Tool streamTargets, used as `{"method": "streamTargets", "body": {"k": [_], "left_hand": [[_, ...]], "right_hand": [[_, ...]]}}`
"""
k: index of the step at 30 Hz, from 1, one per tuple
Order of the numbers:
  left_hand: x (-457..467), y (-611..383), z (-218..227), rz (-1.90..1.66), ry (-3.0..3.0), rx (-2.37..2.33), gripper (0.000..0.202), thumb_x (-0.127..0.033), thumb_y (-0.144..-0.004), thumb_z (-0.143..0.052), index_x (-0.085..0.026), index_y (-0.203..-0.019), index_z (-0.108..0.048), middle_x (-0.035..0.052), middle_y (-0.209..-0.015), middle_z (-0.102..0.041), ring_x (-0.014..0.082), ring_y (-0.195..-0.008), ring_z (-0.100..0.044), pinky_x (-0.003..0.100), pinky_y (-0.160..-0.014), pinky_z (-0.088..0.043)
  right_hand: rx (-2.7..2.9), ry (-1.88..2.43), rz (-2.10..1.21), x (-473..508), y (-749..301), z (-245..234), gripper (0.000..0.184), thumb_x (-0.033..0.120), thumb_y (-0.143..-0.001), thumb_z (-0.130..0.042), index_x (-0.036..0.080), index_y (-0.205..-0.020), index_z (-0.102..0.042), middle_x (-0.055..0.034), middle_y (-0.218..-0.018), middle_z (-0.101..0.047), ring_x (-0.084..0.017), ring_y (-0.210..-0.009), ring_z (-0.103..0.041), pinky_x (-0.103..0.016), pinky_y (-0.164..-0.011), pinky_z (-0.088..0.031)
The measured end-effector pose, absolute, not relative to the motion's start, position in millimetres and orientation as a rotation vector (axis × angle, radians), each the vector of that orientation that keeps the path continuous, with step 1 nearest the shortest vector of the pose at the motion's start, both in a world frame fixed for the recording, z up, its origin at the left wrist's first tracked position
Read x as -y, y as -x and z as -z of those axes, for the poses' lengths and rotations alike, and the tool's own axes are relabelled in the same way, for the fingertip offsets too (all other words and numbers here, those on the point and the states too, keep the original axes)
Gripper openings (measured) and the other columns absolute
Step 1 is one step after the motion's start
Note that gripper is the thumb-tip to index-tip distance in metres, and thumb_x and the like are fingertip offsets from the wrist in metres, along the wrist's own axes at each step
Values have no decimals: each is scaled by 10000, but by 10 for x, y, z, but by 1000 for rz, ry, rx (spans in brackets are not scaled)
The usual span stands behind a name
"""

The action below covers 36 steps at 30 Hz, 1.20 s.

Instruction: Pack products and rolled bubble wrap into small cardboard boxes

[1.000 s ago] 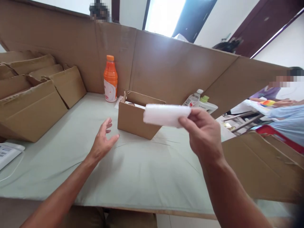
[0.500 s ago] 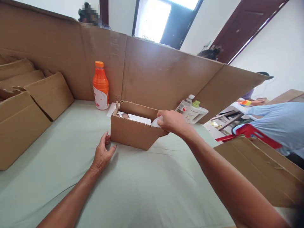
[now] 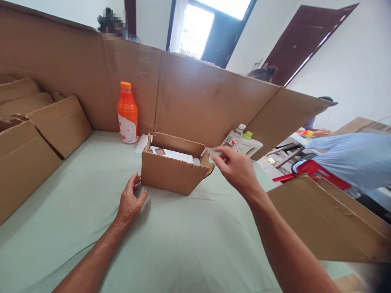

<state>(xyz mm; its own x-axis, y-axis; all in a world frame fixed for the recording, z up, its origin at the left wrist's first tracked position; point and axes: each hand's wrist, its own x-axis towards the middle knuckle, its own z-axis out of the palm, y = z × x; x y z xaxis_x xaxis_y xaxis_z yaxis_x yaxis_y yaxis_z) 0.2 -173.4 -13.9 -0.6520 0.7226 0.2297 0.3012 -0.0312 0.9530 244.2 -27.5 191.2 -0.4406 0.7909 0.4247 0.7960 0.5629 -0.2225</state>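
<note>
An open cardboard box stands on the cloth-covered table. Inside it lies a white carton with a brown patch, and beside that the top of a small whitish thing shows, its kind unclear. My left hand rests on the cloth at the box's near left corner, fingers spread and holding nothing. Just off the box's right end hovers my right hand, thumb and fingers apart with nothing visible between them. Behind the box's left end stands an orange bottle with a white label.
A clear bottle and a white jug with a green cap stand behind my right hand. A cardboard partition runs along the back. Larger cardboard boxes stand left and right. Other people are beyond, one near a red chair.
My right hand has let go of the whitish thing, now lower inside the box, and drawn back to the right, opening. My left hand stays by the box corner. The view has shifted slightly.
</note>
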Motion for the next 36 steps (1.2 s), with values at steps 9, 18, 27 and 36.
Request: {"method": "streamTargets", "body": {"k": [9,18,27,36], "left_hand": [[1719,-66,-11,-1719,-1040,-1829,624,-298,-735,-624,-182,-1341,-532,135,-1341,-623,302,-1252,-589,458,-999,-525],[2752,-524,-38,-1663,-652,-1909,648,-370,-774,-633,-244,-1388,-470,141,-1450,-532,316,-1156,-639,510,-990,-532],[3023,181,-150,-1986,-526,-2036,725,-372,-821,-652,-217,-1481,-394,138,-1523,-467,300,-1460,-402,472,-1206,-351],[2967,459,-108,-1928,-519,-2026,661,-382,-758,-672,-202,-1370,-499,152,-1434,-548,313,-1308,-547,496,-1086,-472]], "right_hand": [[2248,1175,-959,501,-2620,-765,436,349,-839,-585,174,-1238,-588,-124,-1234,-696,-225,-999,-694,-306,-705,-543],[2218,1117,-859,1443,-2677,-513,312,271,-857,-540,220,-1156,-611,-79,-1061,-707,-218,-829,-674,-367,-742,-582],[2490,567,-1247,2105,-2327,-73,856,221,-819,-606,243,-1607,-272,-151,-1622,-364,-323,-1459,-416,-531,-1158,-419],[2356,638,-1262,1823,-2192,93,771,266,-835,-591,296,-1563,-341,-132,-1488,-534,-292,-1254,-620,-456,-984,-568]]}}
